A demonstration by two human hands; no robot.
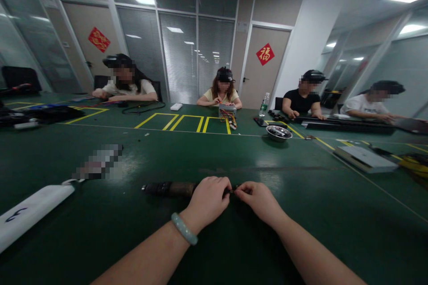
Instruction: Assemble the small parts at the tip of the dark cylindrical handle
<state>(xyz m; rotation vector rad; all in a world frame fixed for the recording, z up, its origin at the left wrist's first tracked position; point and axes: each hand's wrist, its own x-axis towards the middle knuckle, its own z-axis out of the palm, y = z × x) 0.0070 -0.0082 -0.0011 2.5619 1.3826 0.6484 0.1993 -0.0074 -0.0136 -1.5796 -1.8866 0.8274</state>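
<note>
A long, dark cylindrical tool with a brownish middle and a narrow metallic tip at its left end lies on the green table. My left hand, with a pale green bangle on its wrist, is closed over the right part of this tool and hides it. Just to the right, my right hand is closed in a pinch near the tool's right end. Something small and dark shows between the two hands, but its kind cannot be made out. The fingertips of both hands almost meet there.
A white numbered block with a strap lies at left. Ahead are a metal bowl of small parts, a water bottle and a flat grey case. Several people sit across the table, one with a wired grey box.
</note>
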